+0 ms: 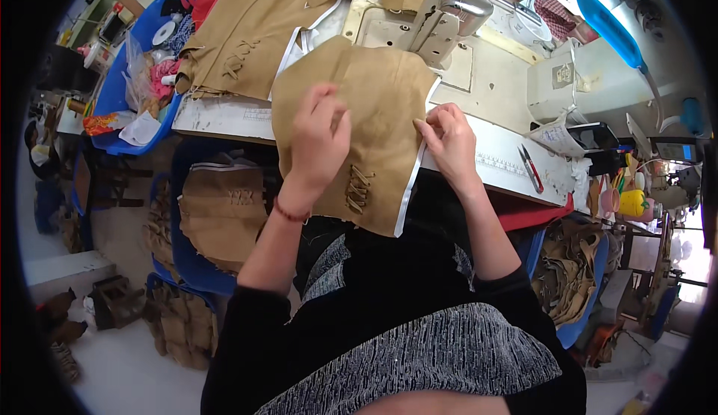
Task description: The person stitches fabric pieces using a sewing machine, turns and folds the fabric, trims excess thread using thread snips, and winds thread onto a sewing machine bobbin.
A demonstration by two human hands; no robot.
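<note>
I held a tan panel (pixel 378 108) over the table's (pixel 224 116) front edge, its lower half hanging toward my lap. My left hand (pixel 318 142) lay flat on it, fingers loosely curled. My right hand (pixel 449 138) pinched its white-lined right edge. Snips (pixel 531 168) lay well clear to the right; the sewing machine (pixel 441 18) stood just behind.

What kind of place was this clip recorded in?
Most likely a garment sewing workshop: an industrial sewing machine on the worktable, tan fabric piece under both hands, and stacks of cut tan pieces beside the seat.
</note>
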